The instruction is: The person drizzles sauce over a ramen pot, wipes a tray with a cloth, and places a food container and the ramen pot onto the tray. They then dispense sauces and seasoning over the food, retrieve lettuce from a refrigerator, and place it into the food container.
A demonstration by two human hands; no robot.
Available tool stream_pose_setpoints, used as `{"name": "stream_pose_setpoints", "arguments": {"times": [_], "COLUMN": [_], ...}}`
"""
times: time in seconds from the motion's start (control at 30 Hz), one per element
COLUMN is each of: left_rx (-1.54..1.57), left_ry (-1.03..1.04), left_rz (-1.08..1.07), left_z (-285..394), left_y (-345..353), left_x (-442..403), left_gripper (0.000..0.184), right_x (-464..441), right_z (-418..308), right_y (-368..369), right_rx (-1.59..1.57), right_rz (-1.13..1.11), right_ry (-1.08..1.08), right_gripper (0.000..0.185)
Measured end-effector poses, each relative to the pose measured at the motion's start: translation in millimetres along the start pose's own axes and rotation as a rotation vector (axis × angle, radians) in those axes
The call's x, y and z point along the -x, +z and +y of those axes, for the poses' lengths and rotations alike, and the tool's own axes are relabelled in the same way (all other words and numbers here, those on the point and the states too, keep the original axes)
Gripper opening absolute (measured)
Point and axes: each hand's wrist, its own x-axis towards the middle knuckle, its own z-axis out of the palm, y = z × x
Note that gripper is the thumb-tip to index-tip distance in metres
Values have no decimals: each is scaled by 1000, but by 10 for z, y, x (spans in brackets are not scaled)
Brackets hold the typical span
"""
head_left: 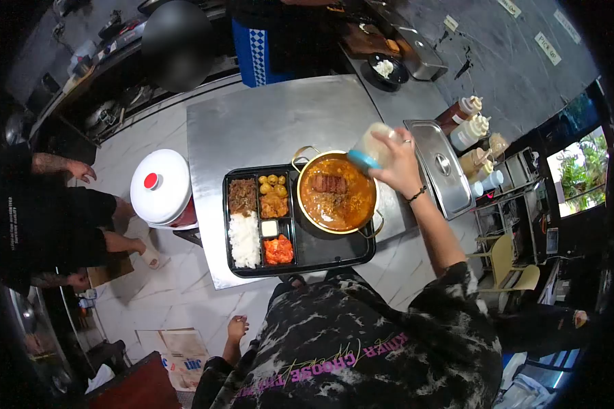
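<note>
My right hand [397,163] is closed around a clear shaker [377,142] with a blue lid. It is tilted lid-down over the right rim of a yellow two-handled pot [303,200]. Reddish-orange stew [338,210] fills the pot, with a brown, scored block [328,184] in the middle. The pot sits on a black tray [320,255]. In the tray's left compartments are white rice [244,238], dark shredded food [243,196], small round potatoes [272,183], orange food, a pale cube and red kimchi [278,250]. My left hand [237,328] hangs low beside my body, loosely bent and holding nothing visible.
The tray rests on a steel table [252,116]. Sauce bottles [469,133] and a lidded steel pan [443,167] line the right. A white-lidded container [161,185] stands left, near a person in black [54,225]. Another person stands across the table.
</note>
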Motion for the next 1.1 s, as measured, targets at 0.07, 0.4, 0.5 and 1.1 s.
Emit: {"name": "stream_pose_setpoints", "arguments": {"times": [0.07, 0.4, 0.5, 1.1], "left_rx": [46, 82, 43, -143], "left_ry": [108, 215, 124, 193], "left_rz": [-78, -78, -80, 128], "left_z": [107, 777, 814, 621], "left_y": [38, 665, 775, 3324], "left_x": [-98, -92, -18, 1101], "left_gripper": [31, 32, 26, 25], "right_x": [6, -111, -276, -2408], "right_z": [26, 299, 395, 2643], "right_y": [-15, 150, 238, 151], "right_rx": [-7, -200, -325, -1615], "right_rz": [100, 75, -20, 635], "right_ry": [53, 101, 63, 1305], "right_gripper": [72, 75, 74, 70]}}
